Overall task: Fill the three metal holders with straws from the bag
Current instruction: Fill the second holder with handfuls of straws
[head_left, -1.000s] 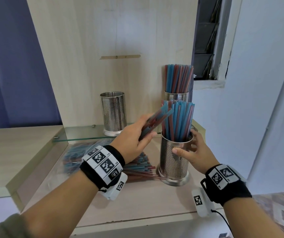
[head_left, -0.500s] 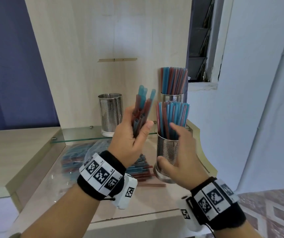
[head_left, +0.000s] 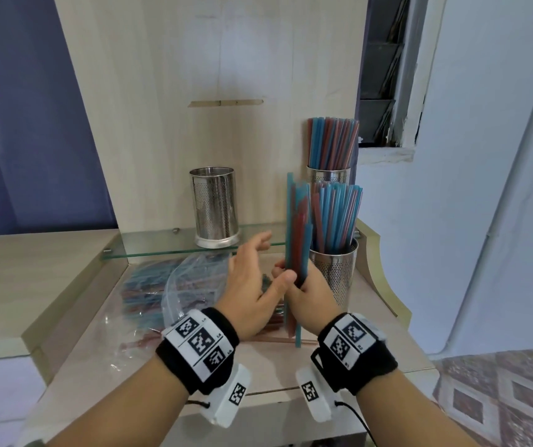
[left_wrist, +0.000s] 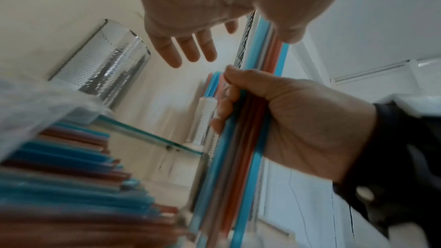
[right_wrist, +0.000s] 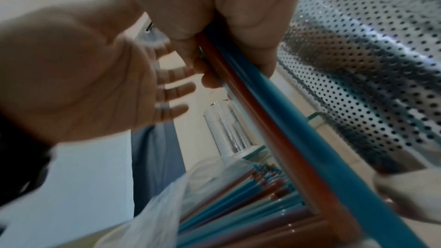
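My right hand [head_left: 307, 290] grips an upright bundle of blue and red straws [head_left: 298, 240] just left of the near metal holder [head_left: 336, 272], which stands on the wooden counter with many straws in it. My left hand [head_left: 250, 279] is open beside the bundle, fingers spread, thumb against the straws. In the left wrist view its fingers [left_wrist: 188, 46] are straight. A second holder [head_left: 329, 177], packed with straws, stands on the glass shelf [head_left: 149, 250]. The third holder [head_left: 215, 209] stands empty on that shelf. The clear bag of straws [head_left: 175, 285] lies on the counter.
A wooden back panel [head_left: 194, 91] rises behind the glass shelf. The counter's front edge [head_left: 275, 404] is just past my wrists, with one loose straw [head_left: 278, 339] lying near it. A white wall and window frame [head_left: 397, 124] close the right side.
The straw bundle passed from my left hand to my right hand, which let go of the near holder. My left hand opened and the bundle now stands upright.
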`<state>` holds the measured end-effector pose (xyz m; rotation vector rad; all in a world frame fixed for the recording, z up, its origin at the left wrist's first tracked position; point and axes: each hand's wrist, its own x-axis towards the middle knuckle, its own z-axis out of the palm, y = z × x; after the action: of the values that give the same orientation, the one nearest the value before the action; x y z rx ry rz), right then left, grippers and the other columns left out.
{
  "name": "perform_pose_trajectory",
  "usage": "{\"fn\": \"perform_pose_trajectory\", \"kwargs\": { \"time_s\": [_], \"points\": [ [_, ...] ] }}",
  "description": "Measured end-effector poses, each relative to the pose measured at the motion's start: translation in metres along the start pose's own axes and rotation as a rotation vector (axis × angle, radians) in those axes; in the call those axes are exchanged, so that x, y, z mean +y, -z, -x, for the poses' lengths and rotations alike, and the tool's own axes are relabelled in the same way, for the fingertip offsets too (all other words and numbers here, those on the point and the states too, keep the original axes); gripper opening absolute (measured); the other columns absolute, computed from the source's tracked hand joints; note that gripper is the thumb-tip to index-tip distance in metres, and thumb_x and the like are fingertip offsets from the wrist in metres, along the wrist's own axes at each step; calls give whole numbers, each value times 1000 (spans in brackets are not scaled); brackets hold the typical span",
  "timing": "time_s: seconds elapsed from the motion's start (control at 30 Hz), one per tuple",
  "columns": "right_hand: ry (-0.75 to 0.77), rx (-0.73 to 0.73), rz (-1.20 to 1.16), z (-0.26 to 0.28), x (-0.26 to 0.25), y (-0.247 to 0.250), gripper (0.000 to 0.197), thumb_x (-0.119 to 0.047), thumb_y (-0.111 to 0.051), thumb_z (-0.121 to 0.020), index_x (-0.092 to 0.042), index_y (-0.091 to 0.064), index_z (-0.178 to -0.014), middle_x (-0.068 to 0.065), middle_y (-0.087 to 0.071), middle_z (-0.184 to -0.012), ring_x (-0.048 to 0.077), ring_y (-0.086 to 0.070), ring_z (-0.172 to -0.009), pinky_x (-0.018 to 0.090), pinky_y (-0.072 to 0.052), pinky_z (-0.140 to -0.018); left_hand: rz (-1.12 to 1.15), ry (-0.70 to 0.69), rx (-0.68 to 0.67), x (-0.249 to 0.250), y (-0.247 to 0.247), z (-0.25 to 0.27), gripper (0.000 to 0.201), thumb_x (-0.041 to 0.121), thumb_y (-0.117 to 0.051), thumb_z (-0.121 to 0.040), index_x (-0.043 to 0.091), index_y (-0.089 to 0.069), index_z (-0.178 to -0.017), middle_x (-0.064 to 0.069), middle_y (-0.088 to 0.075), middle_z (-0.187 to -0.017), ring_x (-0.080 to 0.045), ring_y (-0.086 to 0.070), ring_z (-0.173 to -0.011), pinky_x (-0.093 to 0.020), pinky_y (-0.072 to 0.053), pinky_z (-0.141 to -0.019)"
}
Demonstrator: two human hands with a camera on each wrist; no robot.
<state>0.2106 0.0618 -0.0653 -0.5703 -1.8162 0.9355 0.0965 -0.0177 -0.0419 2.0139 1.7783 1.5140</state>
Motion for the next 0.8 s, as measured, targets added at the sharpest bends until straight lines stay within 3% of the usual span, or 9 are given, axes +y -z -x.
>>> {"fn": "perform_pose_trajectory", "kwargs": {
  "time_s": [0.1, 0.23, 0.37, 0.43, 0.57, 0.67, 0.73, 0.8],
  "points": [
    [-26, 83, -62, -4, -8, 8, 7, -14, -62, -94, -20, -59, -90, -10, -60, -68, 4, -59, -66, 29, -53, -71, -85, 26, -94, -14, 8, 6, 47, 57, -36, -89, 34, -37, -130, 9, -47, -125, -8, -38, -120, -30, -33, -104],
    [-25, 101, -136, -7, -27, 26, 13, -22, -61, -93, -10, -58, -89, 2, -57, -59, 9, -56, -55, 21, -49, -60, -273, 54, -333, -34, 24, 6, 18, 32, -50, -98, 25, -57, -112, 10, -57, -107, -8, -52, -104, -33, -43, -97],
    [-103, -30, -172, 1, -24, 29, 17, -30, -61, -91, -15, -57, -84, 4, -58, -57, 21, -57, -57, 43, -53, -65, -429, 123, -496, -54, 23, 9, 22, 38, -54, -95, 27, -58, -114, 11, -53, -108, -6, -48, -103, -28, -42, -97],
    [-145, -70, -151, 7, -15, 27, 17, -26, -62, -92, -12, -58, -84, 1, -59, -58, 17, -59, -57, 41, -53, -65, -504, 133, -533, -59, 18, 9, 25, 40, -55, -94, 26, -58, -115, 9, -53, -112, -9, -48, -107, -29, -41, -98],
    [-179, -115, -114, 20, 0, 24, 20, -19, -62, -94, -7, -59, -78, 0, -61, -60, 5, -59, -55, 15, -47, -61, -787, 91, -514, -60, 10, 7, 37, 47, -57, -90, 28, -56, -122, 6, -49, -121, -18, -38, -118, -34, -35, -101],
    [-183, -177, -95, 25, 6, 25, 26, -21, -62, -94, -7, -61, -72, 0, -61, -61, 7, -60, -59, 16, -47, -66, -973, 73, -523, -53, 5, 7, 51, 51, -55, -87, 30, -47, -132, 5, -41, -128, -22, -31, -120, -38, -29, -99],
    [-180, -195, -80, 26, 7, 29, 26, -22, -62, -94, -7, -62, -72, 1, -63, -62, 9, -61, -62, 17, -48, -68, -908, 59, -470, -45, 6, 4, 55, 44, -50, -86, 29, -38, -137, 5, -39, -132, -22, -31, -121, -38, -27, -99],
    [-160, -187, -56, 24, 6, 34, 25, -22, -62, -94, -7, -62, -74, 1, -63, -63, 8, -61, -62, 15, -47, -67, -569, 11, -310, -32, 10, -3, 59, 33, -44, -83, 27, -33, -141, 6, -41, -132, -18, -34, -122, -39, -28, -102]
  ]
}}
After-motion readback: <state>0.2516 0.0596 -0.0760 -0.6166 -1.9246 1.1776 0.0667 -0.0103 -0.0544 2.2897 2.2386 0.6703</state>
